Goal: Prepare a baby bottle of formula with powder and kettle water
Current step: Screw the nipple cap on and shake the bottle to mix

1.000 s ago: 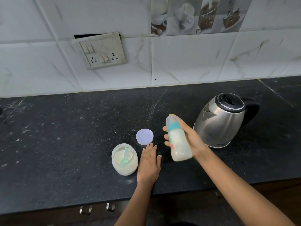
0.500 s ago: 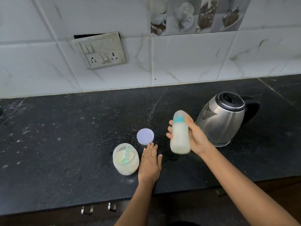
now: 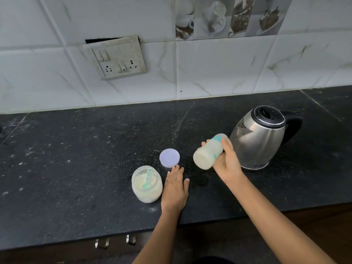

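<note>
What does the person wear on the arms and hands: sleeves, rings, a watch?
Both forearms are bare, with no sleeve in view. The left hand carries a thin gold-coloured ring on one finger. The right hand shows no ring; neither wrist has a watch.

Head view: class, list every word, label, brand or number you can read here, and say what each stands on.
No text can be read in this view.
baby bottle: teal marks on its side, too blurred to read.
kettle: no brand or number shows.
powder jar: no label shows.
switch plate: no lettering shows.
</note>
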Demonstrator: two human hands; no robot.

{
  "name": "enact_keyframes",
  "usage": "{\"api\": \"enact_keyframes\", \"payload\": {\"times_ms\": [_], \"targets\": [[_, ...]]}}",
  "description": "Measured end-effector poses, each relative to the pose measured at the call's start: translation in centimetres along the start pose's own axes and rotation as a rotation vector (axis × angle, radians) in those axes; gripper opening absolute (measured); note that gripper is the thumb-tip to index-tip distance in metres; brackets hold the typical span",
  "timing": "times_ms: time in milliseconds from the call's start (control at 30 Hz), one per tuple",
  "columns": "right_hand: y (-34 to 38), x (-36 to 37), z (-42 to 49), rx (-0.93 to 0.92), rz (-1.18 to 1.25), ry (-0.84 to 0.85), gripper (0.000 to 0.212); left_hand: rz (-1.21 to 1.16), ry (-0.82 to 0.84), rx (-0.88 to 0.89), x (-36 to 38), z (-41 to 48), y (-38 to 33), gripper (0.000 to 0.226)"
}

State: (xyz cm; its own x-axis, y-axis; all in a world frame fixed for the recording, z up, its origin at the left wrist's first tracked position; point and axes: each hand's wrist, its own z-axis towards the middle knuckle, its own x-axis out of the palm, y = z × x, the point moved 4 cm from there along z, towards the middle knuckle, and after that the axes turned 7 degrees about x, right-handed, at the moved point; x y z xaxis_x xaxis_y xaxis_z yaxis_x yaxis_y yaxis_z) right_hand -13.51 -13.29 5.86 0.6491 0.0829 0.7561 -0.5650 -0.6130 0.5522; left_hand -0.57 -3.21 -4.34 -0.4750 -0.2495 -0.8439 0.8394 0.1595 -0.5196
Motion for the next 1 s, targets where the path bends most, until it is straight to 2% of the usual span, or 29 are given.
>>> {"api": "enact_keyframes", "payload": {"times_ms": [67,133,233,267,333,400,533,567,633,700,800,833,867,933,1000], "targets": [[-0.7,0.2,-0.7,0.104,-0.195,0.130,0.045,0.008,0.012,0.001,0.0,-0.1,0.0,0.050],[-0.8,0.6,-1.2,0.106,-0.299,0.194,0.045,0.005,0.008,0.000,0.1,-0.1,0.0,0.050],[-0.4,0.0,-0.1,0.019,-0.038,0.036,0.051,-0.005,0.007,-0.009,0.1,0.0,0.1,0.050],[-0.4,0.0,0.0,0.026,-0.018,0.037,0.053,-0.003,0.011,-0.011,0.1,0.0,0.1,0.050],[-0.7,0.8,-0.6,0.119,-0.207,0.184,0.053,0.003,0.027,-0.010,0.1,-0.1,0.1,0.050],[-0.4,1.5,-1.1,0.129,-0.348,0.254,0.048,0.003,0.030,-0.006,0.1,-0.1,0.1,0.050],[0.8,1.0,0.3,-0.019,-0.104,0.002,0.040,0.003,0.015,-0.007,0.0,0.0,0.0,0.051],[0.7,0.9,0.3,0.003,-0.119,0.042,0.041,0.005,0.019,-0.004,0.0,0.0,0.0,0.051],[0.1,1.4,-0.6,0.132,-0.341,0.229,0.047,0.000,0.026,0.000,0.0,0.0,0.0,0.050],[0.0,1.7,-1.0,0.141,-0.451,0.294,0.048,-0.009,0.025,-0.004,0.0,0.0,0.1,0.050],[0.7,1.2,0.2,-0.003,-0.205,0.045,0.043,-0.007,0.017,-0.007,0.0,0.0,0.0,0.051],[0.6,1.1,0.5,-0.013,-0.179,0.024,0.043,-0.008,0.017,-0.006,-0.1,0.0,0.0,0.051],[0.4,1.1,0.5,0.013,-0.225,0.081,0.045,-0.010,0.019,-0.003,-0.1,0.0,0.0,0.051],[-0.4,1.4,-0.3,0.134,-0.471,0.257,0.052,-0.018,0.030,-0.006,0.0,0.0,0.1,0.050],[-0.2,1.4,-0.2,0.121,-0.489,0.272,0.055,-0.020,0.028,-0.008,0.0,-0.1,0.1,0.050]]}}
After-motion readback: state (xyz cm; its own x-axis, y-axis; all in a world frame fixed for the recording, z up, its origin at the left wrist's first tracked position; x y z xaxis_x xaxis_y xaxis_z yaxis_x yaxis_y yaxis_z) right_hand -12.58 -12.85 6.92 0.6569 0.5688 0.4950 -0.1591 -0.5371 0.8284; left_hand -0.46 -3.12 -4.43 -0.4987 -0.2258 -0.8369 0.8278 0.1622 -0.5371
